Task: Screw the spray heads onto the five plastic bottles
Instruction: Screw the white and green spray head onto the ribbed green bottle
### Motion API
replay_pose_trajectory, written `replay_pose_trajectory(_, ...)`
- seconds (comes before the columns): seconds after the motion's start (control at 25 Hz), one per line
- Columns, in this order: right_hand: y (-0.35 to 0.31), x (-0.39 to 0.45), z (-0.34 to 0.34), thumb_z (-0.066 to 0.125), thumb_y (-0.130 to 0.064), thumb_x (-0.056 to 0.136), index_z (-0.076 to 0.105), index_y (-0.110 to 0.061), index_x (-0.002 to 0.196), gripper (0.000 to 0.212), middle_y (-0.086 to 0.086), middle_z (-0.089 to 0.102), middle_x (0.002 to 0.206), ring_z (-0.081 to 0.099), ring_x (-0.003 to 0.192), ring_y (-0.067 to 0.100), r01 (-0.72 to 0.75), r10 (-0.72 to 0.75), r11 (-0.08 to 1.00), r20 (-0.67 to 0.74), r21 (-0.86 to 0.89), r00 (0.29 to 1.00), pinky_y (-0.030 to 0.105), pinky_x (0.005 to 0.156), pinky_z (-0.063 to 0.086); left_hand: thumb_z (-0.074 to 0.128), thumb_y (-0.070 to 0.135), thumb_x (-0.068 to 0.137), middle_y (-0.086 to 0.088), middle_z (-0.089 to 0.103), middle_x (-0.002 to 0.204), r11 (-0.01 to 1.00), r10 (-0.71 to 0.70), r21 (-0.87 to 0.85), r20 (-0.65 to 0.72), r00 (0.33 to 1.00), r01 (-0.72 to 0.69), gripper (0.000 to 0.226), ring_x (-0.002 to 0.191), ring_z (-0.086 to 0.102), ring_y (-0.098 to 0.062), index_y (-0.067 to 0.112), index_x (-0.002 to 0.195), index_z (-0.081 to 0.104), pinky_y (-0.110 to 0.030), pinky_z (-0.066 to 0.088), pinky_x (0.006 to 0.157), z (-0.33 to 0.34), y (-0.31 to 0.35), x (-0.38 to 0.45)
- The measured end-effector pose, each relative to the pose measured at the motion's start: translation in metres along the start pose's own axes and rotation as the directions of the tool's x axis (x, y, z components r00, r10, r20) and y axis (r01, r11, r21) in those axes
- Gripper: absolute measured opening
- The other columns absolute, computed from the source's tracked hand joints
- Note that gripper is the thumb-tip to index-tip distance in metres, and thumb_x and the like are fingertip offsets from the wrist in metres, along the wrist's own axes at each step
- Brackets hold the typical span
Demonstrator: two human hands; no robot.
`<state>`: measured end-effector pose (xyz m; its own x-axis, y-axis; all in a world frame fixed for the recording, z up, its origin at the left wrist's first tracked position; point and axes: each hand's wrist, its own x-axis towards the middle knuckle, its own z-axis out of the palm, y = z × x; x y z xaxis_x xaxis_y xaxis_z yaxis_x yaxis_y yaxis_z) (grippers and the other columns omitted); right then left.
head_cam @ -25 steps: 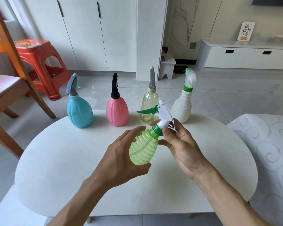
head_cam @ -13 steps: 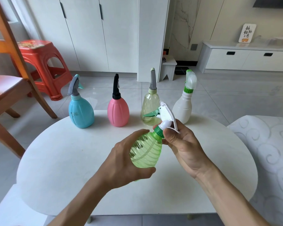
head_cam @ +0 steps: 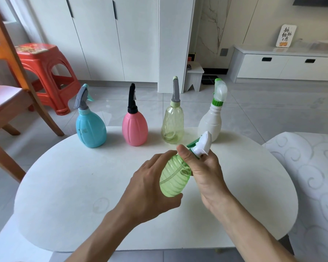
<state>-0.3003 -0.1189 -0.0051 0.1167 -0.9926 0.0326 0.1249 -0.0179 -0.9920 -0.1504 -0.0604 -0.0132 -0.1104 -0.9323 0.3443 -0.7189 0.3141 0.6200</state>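
Observation:
A ribbed green bottle [head_cam: 174, 178] is held tilted above the white round table [head_cam: 68, 186]. My left hand [head_cam: 150, 188] wraps its body from the left. My right hand [head_cam: 204, 167] grips its neck and the white spray head [head_cam: 204, 144] with a green trigger, thumb across the collar. Along the table's far edge stand a blue bottle [head_cam: 90, 127], a pink bottle [head_cam: 134, 127], a clear yellowish bottle [head_cam: 172, 123] and a white bottle [head_cam: 210, 123], each upright with a spray head on top.
A wooden chair [head_cam: 6, 87] and a red plastic stool [head_cam: 45, 72] stand to the left beyond the table. A white patterned cushion [head_cam: 311, 176] lies at the right. White cabinets and a low white step stool [head_cam: 194, 76] are behind.
The spray head has turned on the neck: its green trigger swung from pointing left to pointing away. My right thumb now lies across the collar. The bottle stayed in my left hand.

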Motion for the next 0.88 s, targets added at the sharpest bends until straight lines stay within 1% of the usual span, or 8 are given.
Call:
replay_pose_trajectory(0.08, -0.003, 0.001, -0.004, 0.074, -0.051, 0.076, 0.07, -0.017, 0.089, 0.037, 0.0, 0.076, 0.083, 0.073, 0.08, 0.014, 0.017, -0.015, 0.999, 0.035, -0.042, 0.999, 0.031, 0.067, 0.058, 0.081, 0.038, 0.059, 0.017, 0.055, 0.127, 0.997, 0.009, 0.077, -0.031, 0.999, -0.007, 0.092, 0.103, 0.057, -0.011, 0.032, 0.141, 0.042, -0.026, 0.049, 0.082, -0.001, -0.002, 0.002)
replay_pose_trajectory(0.16, -0.007, 0.002, -0.011, 0.067, -0.041, 0.085, 0.073, -0.017, 0.097, 0.027, 0.004, 0.078, 0.093, 0.074, 0.086, 0.017, 0.008, -0.003, 0.999, 0.137, -0.033, 0.991, 0.03, 0.066, 0.058, 0.081, 0.037, 0.06, 0.013, 0.056, 0.13, 0.991, 0.011, 0.13, -0.057, 0.998, -0.004, 0.091, 0.104, 0.057, -0.014, 0.026, 0.142, 0.044, -0.026, 0.048, 0.081, -0.005, -0.005, 0.004)
replay_pose_trajectory(0.24, -0.009, 0.004, -0.016, 0.069, -0.033, 0.087, 0.074, -0.013, 0.099, 0.023, 0.009, 0.078, 0.099, 0.074, 0.092, 0.02, -0.013, 0.01, 1.0, 0.198, 0.015, 0.98, 0.032, 0.068, 0.058, 0.081, 0.034, 0.061, 0.008, 0.057, 0.131, 0.981, 0.042, 0.192, -0.073, 0.996, -0.027, 0.09, 0.104, 0.058, -0.018, 0.022, 0.143, 0.046, -0.027, 0.049, 0.081, -0.008, -0.005, 0.005)
replay_pose_trajectory(0.4, -0.007, 0.001, -0.012, 0.082, -0.041, 0.071, 0.075, -0.015, 0.091, 0.034, 0.009, 0.078, 0.098, 0.075, 0.094, 0.025, -0.105, 0.092, 0.992, 0.173, 0.066, 0.981, 0.036, 0.074, 0.06, 0.081, 0.03, 0.061, -0.002, 0.059, 0.133, 0.952, 0.117, 0.296, -0.103, 0.988, -0.081, 0.088, 0.111, 0.059, -0.027, 0.016, 0.142, 0.049, -0.041, 0.055, 0.084, -0.009, -0.005, 0.002)
replay_pose_trajectory(0.56, -0.007, 0.002, -0.012, 0.084, -0.045, 0.064, 0.073, -0.012, 0.101, 0.05, 0.005, 0.078, 0.101, 0.075, 0.092, 0.025, -0.253, 0.229, 0.961, 0.186, 0.112, 0.955, 0.038, 0.076, 0.06, 0.082, 0.027, 0.061, -0.005, 0.06, 0.133, 0.935, 0.133, 0.345, -0.117, 0.984, -0.085, 0.087, 0.113, 0.059, -0.031, 0.013, 0.141, 0.051, -0.046, 0.055, 0.083, -0.009, -0.006, 0.004)
replay_pose_trajectory(0.64, -0.007, 0.003, -0.011, 0.084, -0.043, 0.065, 0.074, -0.015, 0.103, 0.048, 0.005, 0.078, 0.101, 0.074, 0.093, 0.025, -0.234, 0.209, 0.964, 0.183, 0.128, 0.961, 0.036, 0.073, 0.059, 0.082, 0.027, 0.06, -0.005, 0.06, 0.133, 0.931, 0.129, 0.355, -0.106, 0.986, -0.084, 0.088, 0.112, 0.059, -0.03, 0.014, 0.141, 0.051, -0.046, 0.055, 0.082, -0.008, -0.007, 0.004)
replay_pose_trajectory(0.76, -0.005, 0.002, -0.009, 0.086, -0.037, 0.065, 0.077, -0.022, 0.103, 0.042, 0.0, 0.077, 0.096, 0.071, 0.093, 0.016, -0.181, 0.143, 0.961, 0.181, 0.209, 0.973, 0.032, 0.075, 0.055, 0.082, 0.031, 0.06, 0.002, 0.059, 0.133, 0.958, 0.081, 0.282, -0.072, 0.994, -0.057, 0.089, 0.109, 0.059, -0.024, 0.019, 0.142, 0.048, -0.039, 0.054, 0.084, -0.006, -0.006, 0.003)
replay_pose_trajectory(0.88, -0.005, 0.004, -0.011, 0.073, -0.036, 0.078, 0.072, -0.017, 0.114, 0.04, 0.003, 0.074, 0.108, 0.068, 0.102, 0.016, -0.132, 0.069, 0.964, 0.262, 0.232, 0.962, 0.033, 0.081, 0.049, 0.082, 0.034, 0.059, 0.019, 0.058, 0.125, 0.999, -0.029, 0.025, -0.062, 0.998, 0.031, 0.089, 0.102, 0.057, -0.007, 0.036, 0.14, 0.044, -0.021, 0.048, 0.08, -0.006, -0.003, 0.003)
